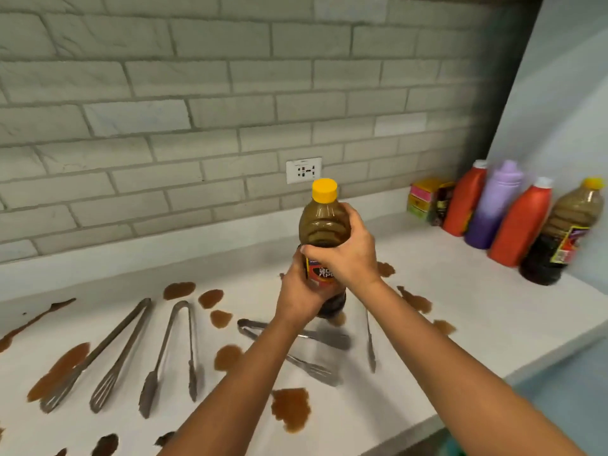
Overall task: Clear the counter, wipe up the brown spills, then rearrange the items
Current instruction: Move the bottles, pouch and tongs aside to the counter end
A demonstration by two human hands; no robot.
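A brown bottle with a yellow cap [324,222] is held upright above the white counter [460,311], in the middle of the view. My right hand [345,255] grips its upper body, and my left hand [301,296] holds its labelled lower part. Brown spills [291,411] are scattered over the counter. Several metal tongs [171,350] lie among them, two pairs to the left and another [296,350] under my arms.
At the back right stand two red bottles [519,225], a purple bottle [493,209], a second brown bottle [559,238] and a small colourful box [427,200]. A wall socket [303,170] sits in the brick backsplash. The counter's front edge runs at lower right.
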